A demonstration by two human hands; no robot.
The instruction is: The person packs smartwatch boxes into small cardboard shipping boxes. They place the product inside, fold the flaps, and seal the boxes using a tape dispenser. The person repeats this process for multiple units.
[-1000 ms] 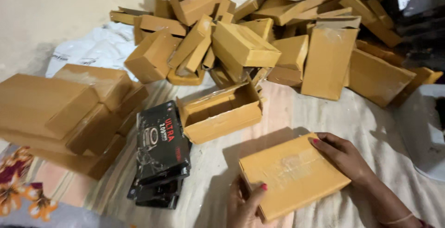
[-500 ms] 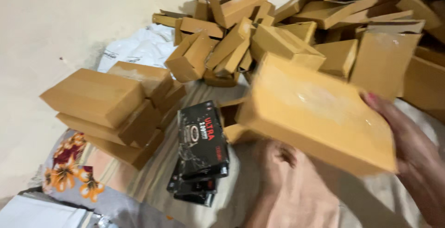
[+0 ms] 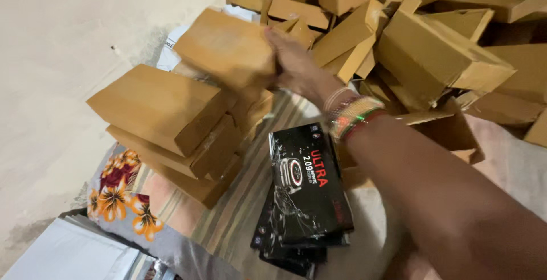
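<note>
1. Upper centre of the frame, the right hand (image 3: 296, 66) grips a flat brown box (image 3: 228, 46) by its right edge, fingers wrapped over the top.
2. Half a second ago that box was up close to the camera, at centre right; a second ago it lay on the cloth at the lower right under both hands. Now it is carried out to the left and hangs over the stack (image 3: 171, 115) of like boxes, close above it; I cannot tell whether it touches yet.
3. That reads as the box being added to the stack, not yet let go.
4. Left hand: not in view now, though it showed a second ago.
5. Below the forearm lie black boxes (image 3: 307, 189) in a small pile on the striped cloth (image 3: 228, 217).
6. Upper right of the frame, a loose heap (image 3: 433, 46) of brown boxes, some open.
7. Far left, bare floor (image 3: 57, 46).
</note>
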